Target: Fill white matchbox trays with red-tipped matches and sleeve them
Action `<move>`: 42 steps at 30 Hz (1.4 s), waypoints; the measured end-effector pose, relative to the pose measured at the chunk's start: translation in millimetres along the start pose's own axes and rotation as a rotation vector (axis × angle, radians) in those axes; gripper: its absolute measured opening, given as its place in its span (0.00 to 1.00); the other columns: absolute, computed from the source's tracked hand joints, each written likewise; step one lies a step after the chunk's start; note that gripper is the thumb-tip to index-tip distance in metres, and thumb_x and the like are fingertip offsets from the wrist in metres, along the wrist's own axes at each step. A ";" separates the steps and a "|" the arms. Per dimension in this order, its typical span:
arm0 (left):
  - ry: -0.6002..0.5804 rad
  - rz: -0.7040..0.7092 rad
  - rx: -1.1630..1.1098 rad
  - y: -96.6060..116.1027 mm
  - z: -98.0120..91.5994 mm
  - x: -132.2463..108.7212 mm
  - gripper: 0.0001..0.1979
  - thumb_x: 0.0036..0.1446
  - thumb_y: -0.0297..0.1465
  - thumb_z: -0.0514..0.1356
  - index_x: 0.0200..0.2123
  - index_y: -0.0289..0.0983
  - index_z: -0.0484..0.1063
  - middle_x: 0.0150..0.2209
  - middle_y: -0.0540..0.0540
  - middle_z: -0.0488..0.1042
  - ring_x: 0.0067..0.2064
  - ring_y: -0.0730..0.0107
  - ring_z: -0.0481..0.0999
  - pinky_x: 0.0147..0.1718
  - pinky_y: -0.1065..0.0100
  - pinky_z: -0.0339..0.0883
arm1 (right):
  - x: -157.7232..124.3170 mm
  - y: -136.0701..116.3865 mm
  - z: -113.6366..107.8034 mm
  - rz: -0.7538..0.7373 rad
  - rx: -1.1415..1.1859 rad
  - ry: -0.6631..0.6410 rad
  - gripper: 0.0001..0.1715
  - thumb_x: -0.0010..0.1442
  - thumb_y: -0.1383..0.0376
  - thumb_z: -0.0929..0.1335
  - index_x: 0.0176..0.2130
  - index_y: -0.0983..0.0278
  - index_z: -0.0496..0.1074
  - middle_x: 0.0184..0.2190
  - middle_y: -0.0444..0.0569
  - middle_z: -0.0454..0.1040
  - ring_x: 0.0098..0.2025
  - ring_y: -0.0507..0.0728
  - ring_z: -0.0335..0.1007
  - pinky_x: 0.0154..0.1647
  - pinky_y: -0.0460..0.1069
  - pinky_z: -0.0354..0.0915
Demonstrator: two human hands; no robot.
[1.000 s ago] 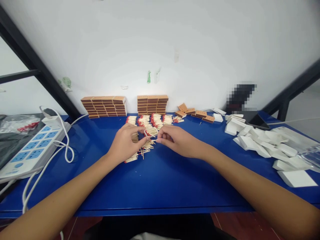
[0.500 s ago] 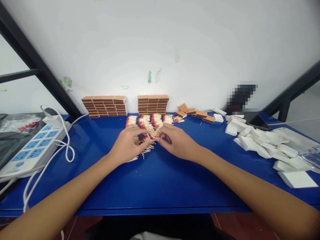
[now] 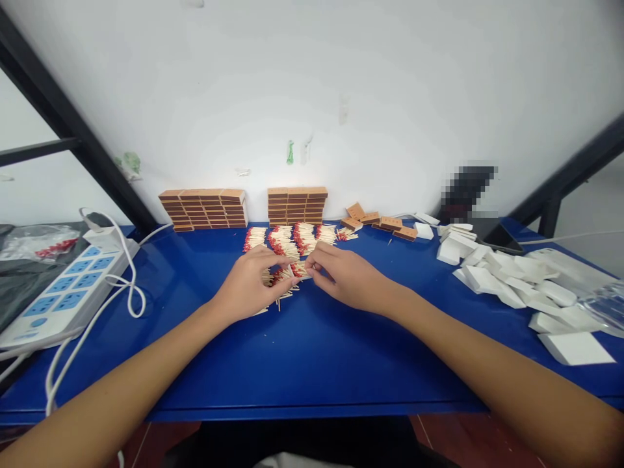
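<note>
- Left hand point(image 3: 251, 281): spreading thumb and fingers partway apart, gripping a small white tray point(image 3: 291, 270) between tips, over matches point(image 3: 283, 240).
- Right hand point(image 3: 348, 279): pinching nearly closed beside it, leaving any hold unclear.

To the left of the left hand point(image 3: 249, 284) sits a white power strip point(image 3: 68, 286) with blue sockets, a white cord point(image 3: 50, 390) looping beside it; further left, a clear plastic bag point(image 3: 29, 244). Ahead of the hands, a green scrap point(image 3: 290, 153) marks the white wall point(image 3: 273, 78). Far right of the right hand point(image 3: 348, 279), crinkled clear plastic point(image 3: 607, 304).
</note>
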State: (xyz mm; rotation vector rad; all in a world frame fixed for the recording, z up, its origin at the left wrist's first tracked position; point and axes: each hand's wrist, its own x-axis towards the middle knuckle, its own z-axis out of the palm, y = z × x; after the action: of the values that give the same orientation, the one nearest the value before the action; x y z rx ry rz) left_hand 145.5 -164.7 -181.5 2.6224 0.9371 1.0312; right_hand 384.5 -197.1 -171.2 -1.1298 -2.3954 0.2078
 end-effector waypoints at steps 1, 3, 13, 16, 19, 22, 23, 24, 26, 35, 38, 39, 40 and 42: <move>-0.007 -0.002 -0.001 0.0 0.1 0.1 0.15 0.60 0.39 0.70 0.47 0.38 0.81 0.39 0.44 0.82 0.42 0.61 0.79 0.43 0.60 0.72 | 0.0 0.2 -0.1 -0.001 -0.011 -0.005 0.05 0.69 0.70 0.64 0.41 0.64 0.69 0.39 0.50 0.70 0.34 0.54 0.65 0.35 0.49 0.58; -0.016 -0.005 -0.003 0.3 0.0 0.0 0.15 0.60 0.38 0.70 0.47 0.38 0.81 0.40 0.45 0.82 0.42 0.61 0.79 0.44 0.60 0.72 | -0.1 -0.1 -0.5 -0.001 -0.019 -0.015 0.06 0.70 0.69 0.63 0.41 0.64 0.69 0.39 0.50 0.70 0.34 0.54 0.65 0.36 0.49 0.59; -0.026 -0.016 -0.013 2.4 -2.4 -1.1 0.14 0.60 0.38 0.69 0.47 0.39 0.81 0.39 0.45 0.82 0.41 0.61 0.78 0.43 0.59 0.73 | 1.2 4.3 -0.3 -0.007 -0.031 -0.032 0.06 0.72 0.68 0.63 0.42 0.64 0.70 0.41 0.50 0.71 0.36 0.54 0.67 0.36 0.49 0.59; -0.015 -0.008 -0.005 1.6 -2.5 -1.3 0.13 0.60 0.38 0.69 0.46 0.39 0.81 0.39 0.45 0.82 0.41 0.62 0.78 0.43 0.59 0.73 | 1.4 4.7 -1.8 0.008 -0.038 -0.020 0.06 0.73 0.67 0.63 0.42 0.63 0.69 0.41 0.50 0.71 0.35 0.54 0.66 0.35 0.49 0.59; -0.016 -0.002 -0.013 2.0 -2.6 -0.7 0.12 0.60 0.37 0.69 0.46 0.39 0.81 0.38 0.46 0.82 0.41 0.62 0.78 0.42 0.60 0.72 | 0.7 4.2 -3.5 0.026 -0.021 0.002 0.03 0.72 0.67 0.65 0.44 0.63 0.69 0.42 0.50 0.71 0.36 0.54 0.67 0.35 0.48 0.58; -0.019 -0.008 -0.023 2.2 -2.4 0.0 0.13 0.60 0.37 0.69 0.46 0.40 0.81 0.39 0.45 0.82 0.40 0.62 0.78 0.42 0.60 0.72 | 0.2 4.8 -3.9 0.028 -0.022 -0.002 0.02 0.70 0.68 0.66 0.44 0.63 0.70 0.42 0.49 0.71 0.35 0.53 0.66 0.34 0.48 0.58; -0.022 -0.009 -0.023 2.1 -2.2 0.2 0.13 0.60 0.37 0.69 0.46 0.39 0.81 0.39 0.45 0.81 0.41 0.62 0.78 0.42 0.60 0.72 | 0.1 5.2 -3.9 0.025 -0.025 -0.010 0.02 0.70 0.68 0.66 0.43 0.63 0.70 0.42 0.49 0.71 0.35 0.53 0.66 0.34 0.48 0.57; -0.024 -0.010 -0.023 2.0 -2.0 0.3 0.13 0.60 0.37 0.69 0.47 0.39 0.81 0.39 0.45 0.81 0.41 0.62 0.78 0.42 0.60 0.72 | 0.1 5.5 -3.9 0.024 -0.025 -0.018 0.02 0.70 0.68 0.67 0.43 0.63 0.70 0.42 0.49 0.71 0.34 0.53 0.65 0.34 0.48 0.57; -0.029 -0.009 -0.025 2.0 -1.8 0.3 0.13 0.60 0.37 0.70 0.47 0.39 0.81 0.39 0.45 0.81 0.41 0.62 0.78 0.43 0.60 0.72 | 0.2 5.7 -4.4 0.025 -0.017 -0.021 0.02 0.70 0.69 0.66 0.42 0.63 0.70 0.42 0.49 0.71 0.33 0.52 0.65 0.34 0.48 0.57; -0.095 0.010 -0.043 5.2 -4.2 1.7 0.10 0.60 0.37 0.69 0.44 0.41 0.81 0.37 0.47 0.81 0.40 0.62 0.77 0.40 0.61 0.70 | -1.9 -2.6 -7.0 -0.162 0.173 -0.011 0.15 0.73 0.68 0.62 0.50 0.59 0.76 0.38 0.49 0.69 0.35 0.55 0.65 0.37 0.50 0.62; -0.087 -0.005 -0.056 3.8 -3.5 1.8 0.12 0.58 0.37 0.71 0.45 0.42 0.82 0.39 0.47 0.82 0.41 0.62 0.78 0.42 0.61 0.71 | -2.2 -2.0 -6.6 -0.170 0.160 0.023 0.15 0.71 0.69 0.63 0.46 0.60 0.79 0.37 0.49 0.68 0.34 0.54 0.64 0.35 0.50 0.61; -0.086 -0.012 -0.055 3.6 -3.3 1.7 0.12 0.58 0.36 0.71 0.45 0.42 0.82 0.39 0.47 0.82 0.41 0.62 0.78 0.42 0.61 0.71 | -2.2 -1.4 -6.9 -0.156 0.157 0.033 0.14 0.70 0.70 0.64 0.46 0.61 0.79 0.36 0.49 0.68 0.33 0.54 0.63 0.34 0.50 0.61; -0.084 -0.020 -0.055 3.7 -3.1 1.7 0.11 0.58 0.35 0.71 0.44 0.41 0.82 0.39 0.47 0.82 0.41 0.61 0.78 0.42 0.61 0.71 | -2.2 -0.8 -7.5 -0.139 0.155 0.040 0.13 0.69 0.69 0.65 0.45 0.61 0.79 0.36 0.49 0.68 0.33 0.54 0.63 0.34 0.50 0.61; -0.076 -0.033 -0.064 4.2 -3.0 1.6 0.11 0.57 0.35 0.71 0.44 0.41 0.82 0.39 0.47 0.82 0.41 0.61 0.78 0.42 0.61 0.72 | -2.1 0.0 -9.4 -0.117 0.155 0.048 0.11 0.68 0.69 0.66 0.44 0.62 0.79 0.35 0.48 0.68 0.33 0.53 0.64 0.35 0.50 0.62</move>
State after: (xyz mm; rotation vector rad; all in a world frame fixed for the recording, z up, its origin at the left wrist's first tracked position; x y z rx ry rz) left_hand 146.5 -167.2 -176.8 2.5659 0.9126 0.9302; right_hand 390.3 -199.3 -163.8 -0.9121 -2.3495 0.3170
